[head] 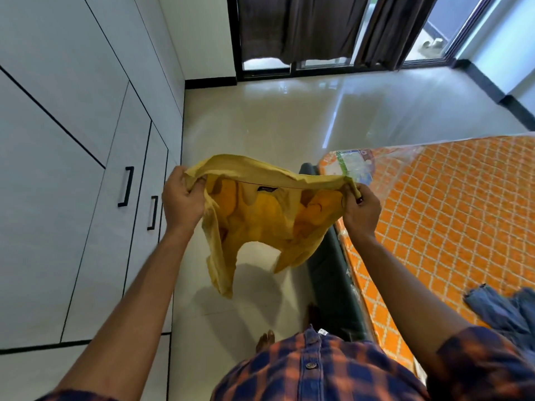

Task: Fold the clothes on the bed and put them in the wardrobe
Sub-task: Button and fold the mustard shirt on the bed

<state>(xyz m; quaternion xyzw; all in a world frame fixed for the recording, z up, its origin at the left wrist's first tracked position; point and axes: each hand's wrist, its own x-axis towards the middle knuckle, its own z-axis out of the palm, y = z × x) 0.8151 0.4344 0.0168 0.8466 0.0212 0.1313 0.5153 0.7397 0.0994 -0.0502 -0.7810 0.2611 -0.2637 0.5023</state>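
A glossy pale tiled floor [275, 117] was seen stretching to a dark-framed glass door at the far wall, over which brown curtains [292, 27] were hung. Along the left side a white wardrobe [58, 111] was shown with its doors closed, and two black bar handles [126, 186] were mounted upright on neighbouring doors. On the right a bed [330, 270] with a dark frame was placed, and its orange lattice-patterned mattress [448, 204] was wrapped in clear plastic, with a printed label [351, 164] at the near corner. A crumpled blue garment [503, 311] was left lying on the mattress near the right edge of the view. A yellow shirt [260, 215] was held up in the air over the floor, between the wardrobe and the bed, well clear of both. Its top edge was stretched nearly straight between the two hands, and a small dark tag [267, 189] could be made out just below that edge, while the rest of the cloth was left hanging loose and creased. The left end of the edge was gripped by the left hand [182, 198], the fingers curled over bunched fabric. The right end was pinched by the right hand [362, 209], the cloth caught between thumb and curled fingers. Both arms were extended forward and bare to above the elbow. At the bottom of the view a blue and orange checked shirt [318, 371] was worn by the person, and a bare foot [265, 341] was planted on the floor beside the bed frame.
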